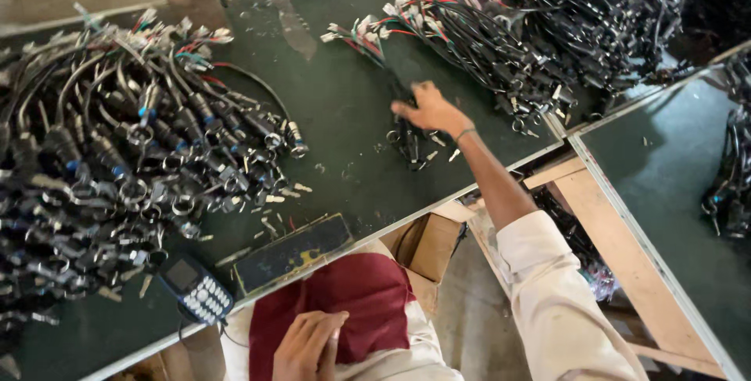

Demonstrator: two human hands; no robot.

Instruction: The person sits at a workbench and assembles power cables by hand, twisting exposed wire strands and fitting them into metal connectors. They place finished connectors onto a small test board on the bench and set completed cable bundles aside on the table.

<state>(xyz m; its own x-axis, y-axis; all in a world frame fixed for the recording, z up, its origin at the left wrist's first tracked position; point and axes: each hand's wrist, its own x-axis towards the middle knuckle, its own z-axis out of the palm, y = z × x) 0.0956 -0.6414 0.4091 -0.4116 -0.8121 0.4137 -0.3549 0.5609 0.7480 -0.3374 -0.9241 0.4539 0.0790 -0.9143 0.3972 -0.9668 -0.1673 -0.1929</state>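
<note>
Two big heaps of black cable harnesses sit on the dark green table (336, 91). Far left, the left heap (109, 170) spreads wide, plug ends and metal rings pointing right. Near the front edge: keypad phone (195, 289), then a flat dark block (293, 252). Left hand (309, 346) rests in the lap on red cloth (368, 303), fingers loosely curled, holding nothing. Below the table edge, a cardboard box (430, 248), open; contents not visible. Right hand (429, 109) reaches out over the table, fingers closing on a small harness bundle (407, 134); grip blurred, looks like grasping it. Bundle lies directly under and just ahead of that hand, long axis running up-left toward its coloured wire ends (368, 33). Right hand is far nearer than left. Right heap (563, 29) lies just beyond, top right. A second table (665, 162) on the right.
</note>
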